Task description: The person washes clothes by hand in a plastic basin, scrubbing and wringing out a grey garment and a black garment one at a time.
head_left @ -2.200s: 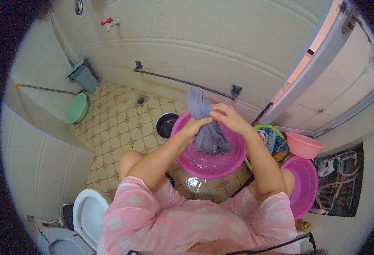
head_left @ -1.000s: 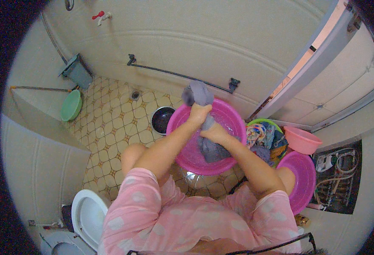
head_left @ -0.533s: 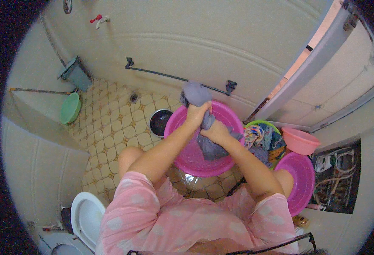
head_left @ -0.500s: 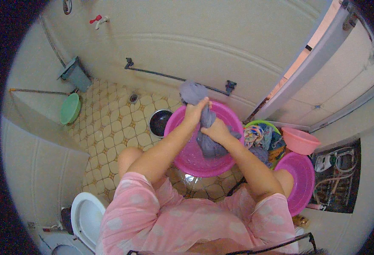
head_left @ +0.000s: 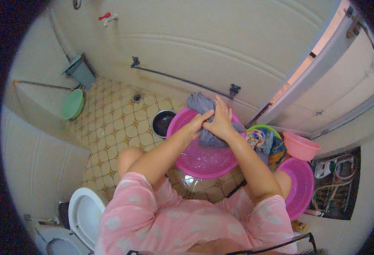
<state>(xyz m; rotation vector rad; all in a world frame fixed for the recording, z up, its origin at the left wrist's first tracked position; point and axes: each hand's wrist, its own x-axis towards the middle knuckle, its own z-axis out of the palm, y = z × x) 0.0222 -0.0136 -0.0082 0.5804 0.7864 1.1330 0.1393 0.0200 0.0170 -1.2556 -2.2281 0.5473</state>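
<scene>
cloth (head_left: 204, 121) in basin (head_left: 195, 159) | pot (head_left: 162, 122) left | clothes basket (head_left: 265, 140) right

Both forearms reach forward from the lower edge and converge over the far rim of the magenta basin (head_left: 182, 159). The left hand (head_left: 196, 123) is clenched into a fist on the grey cloth (head_left: 199, 104) just above that rim. The right hand (head_left: 221, 121) presses beside it, fingers curled over the same cloth, touching the left.
</scene>
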